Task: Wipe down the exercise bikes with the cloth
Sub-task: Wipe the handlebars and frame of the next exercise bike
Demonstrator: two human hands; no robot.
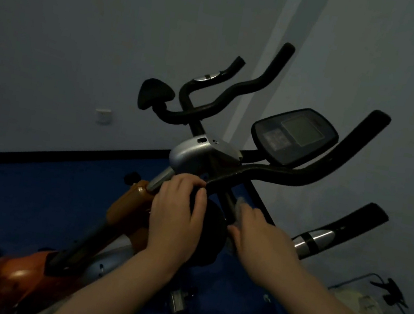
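- Cloth (242, 211) sits under the right hand (260, 240), a pale, blurred scrap showing past the fingertips, and that grip is flattened over it, fingers closed down and pressing it on a dark bar (228, 203) below the handlebar junction.
- Left hand (177, 216) is wrapped around the near end of the textured black handlebar (273, 174), fingers curled over the top. It carries no cloth and looks to be steadying the bike.
- Long axis to watch: the bar under the cloth runs up and away from the grip toward the silver clamp housing (192, 154), so the next stroke, I'd judge, follows that line up or back down.
- Right hand is the nearer one to the unwiped stretch; the right arm of the handlebar sweeps off to the upper right, well apart from the cloth.
- Console (294, 135) sits above and beyond both hands, out of the stroke's path.
- Second bike's handlebar (237, 93) stands farther back near the wall (85, 29), and an orange frame (128, 204) lies low left over the blue floor (31, 197).
- Dim light, so what part the cloth has covered can't be read.
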